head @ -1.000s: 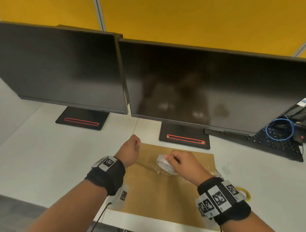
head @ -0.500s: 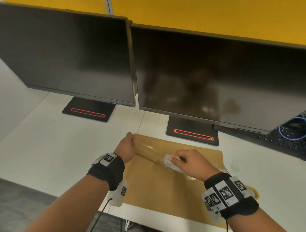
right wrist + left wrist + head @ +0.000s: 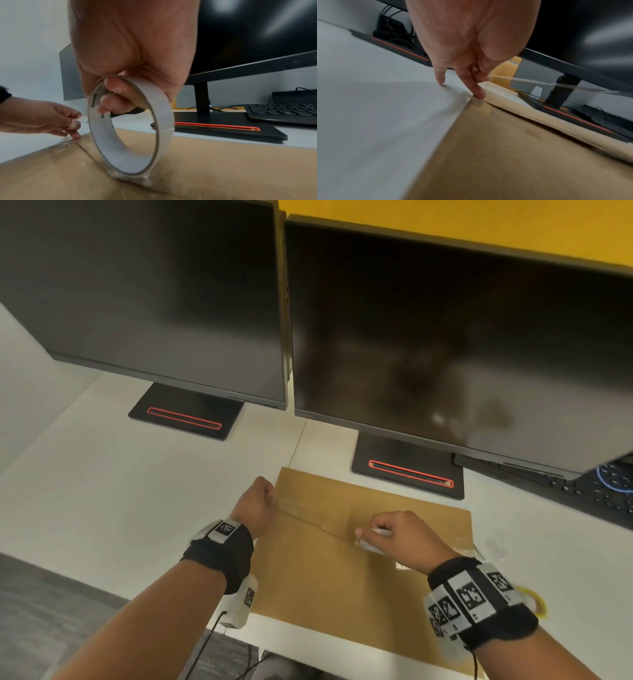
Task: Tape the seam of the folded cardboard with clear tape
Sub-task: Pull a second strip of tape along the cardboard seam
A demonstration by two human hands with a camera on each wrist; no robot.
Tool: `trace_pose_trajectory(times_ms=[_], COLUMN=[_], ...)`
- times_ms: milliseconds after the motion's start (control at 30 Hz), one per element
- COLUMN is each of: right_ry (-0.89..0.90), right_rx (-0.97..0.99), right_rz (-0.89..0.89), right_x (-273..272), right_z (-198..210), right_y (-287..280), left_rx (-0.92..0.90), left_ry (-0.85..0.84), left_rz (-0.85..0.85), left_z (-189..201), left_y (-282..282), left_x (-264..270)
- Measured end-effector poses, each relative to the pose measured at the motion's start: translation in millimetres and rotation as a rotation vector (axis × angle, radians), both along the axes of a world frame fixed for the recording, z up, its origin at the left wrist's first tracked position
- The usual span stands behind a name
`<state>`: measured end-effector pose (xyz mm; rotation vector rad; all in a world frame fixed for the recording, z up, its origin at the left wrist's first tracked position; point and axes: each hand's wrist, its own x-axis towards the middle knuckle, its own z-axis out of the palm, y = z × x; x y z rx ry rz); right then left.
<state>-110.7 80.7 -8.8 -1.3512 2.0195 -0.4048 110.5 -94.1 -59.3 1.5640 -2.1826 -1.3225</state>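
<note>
A flat brown folded cardboard [image 3: 342, 583] lies on the white desk [image 3: 102, 508], its seam [image 3: 308, 520] running across it. My right hand [image 3: 397, 534] grips a roll of clear tape [image 3: 130, 127], fingers through its core, the roll standing on the cardboard [image 3: 223, 155]. A strip of clear tape [image 3: 308, 510] stretches from the roll to my left hand [image 3: 260, 501], which pinches the tape end [image 3: 489, 77] at the cardboard's left edge. In the left wrist view one left finger touches the cardboard's edge [image 3: 471, 100] and the strip [image 3: 539, 82] hangs above the cardboard.
Two dark monitors [image 3: 154, 296] [image 3: 462, 337] on black bases with red lines [image 3: 185, 417] [image 3: 409, 472] stand just behind the cardboard. A black keyboard [image 3: 582, 491] with a blue cable [image 3: 613, 477] lies at the right. A yellow tape roll [image 3: 534, 602] sits by my right wrist.
The hands have drawn apart, pulling out a longer strip. My left hand moved to the cardboard's left edge; my right hand brought the roll down onto the cardboard.
</note>
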Motion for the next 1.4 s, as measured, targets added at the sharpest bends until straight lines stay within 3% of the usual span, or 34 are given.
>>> trace_pose_trajectory(times_ms=[333, 567, 700, 1400], right_ry=[0.158, 0.141, 0.154, 0.364], right_rx=[0.184, 0.309, 0.383, 0.473], right_rz=[0.081, 0.135, 0.183, 0.159], right_x=[6, 10, 10, 21], right_z=[-5, -5, 0, -6], right_y=[-8, -24, -34, -48], left_rx=[-0.116, -0.15, -0.256, -0.321], left_ry=[0.017, 0.07, 0.097, -0.097], left_rz=[-0.038, -0.018, -0.084, -0.19], left_z=[-7, -15, -19, -13], left_y=[-1, -2, -9, -9], left_x=[8, 15, 22, 11])
